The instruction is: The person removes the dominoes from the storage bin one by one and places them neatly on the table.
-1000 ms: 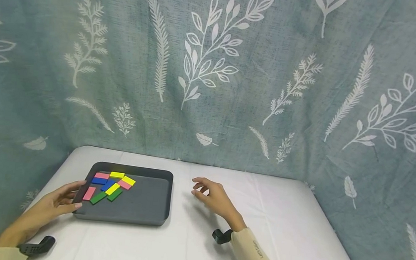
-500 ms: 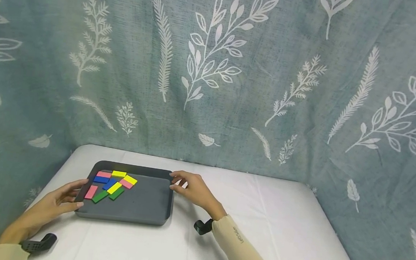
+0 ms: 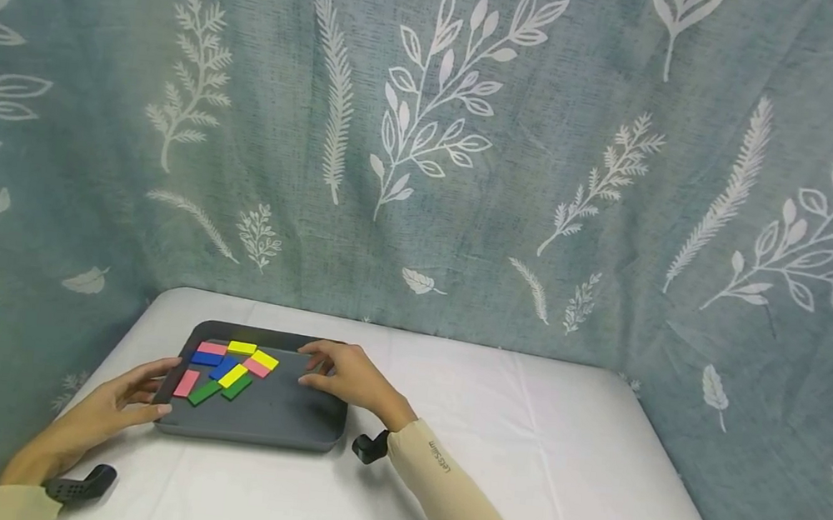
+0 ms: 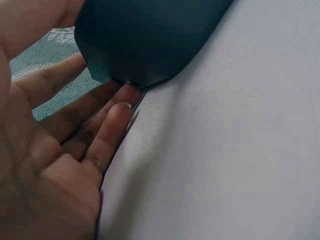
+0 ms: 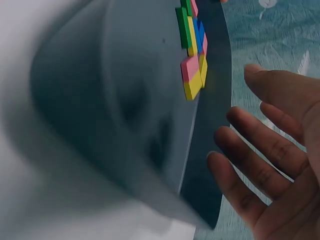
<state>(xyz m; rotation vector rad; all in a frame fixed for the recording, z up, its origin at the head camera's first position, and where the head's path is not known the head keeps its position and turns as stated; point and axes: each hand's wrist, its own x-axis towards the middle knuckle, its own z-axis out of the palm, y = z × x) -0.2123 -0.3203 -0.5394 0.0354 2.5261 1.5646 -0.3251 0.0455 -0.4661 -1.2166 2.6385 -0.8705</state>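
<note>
A dark grey tray [image 3: 264, 438] sits on the left part of the white table. Flat rectangular blocks in pink [image 3: 185, 383], blue [image 3: 207, 359], yellow [image 3: 233, 375] and green [image 3: 204, 393] lie clustered in its left half. My left hand [image 3: 96, 417] holds the tray by its left side; in the left wrist view the fingers [image 4: 112, 132] reach the tray's underside at the corner. Over the tray's right half hovers my right hand [image 3: 354, 381], fingers loosely bent and holding nothing. The right wrist view has its fingertips apart from the blocks, which lie farther along the tray.
White cloth covers the table [image 3: 488, 451], which extends to the right of the tray. Behind it hangs a green-blue curtain [image 3: 466, 214] with white leaf prints. Black wrist cameras [image 3: 371, 446] are strapped to both forearms.
My right hand has moved left, from the bare cloth past the tray's right rim to over its inside. The left hand has stayed at the tray's left side, and the blocks lie as before.
</note>
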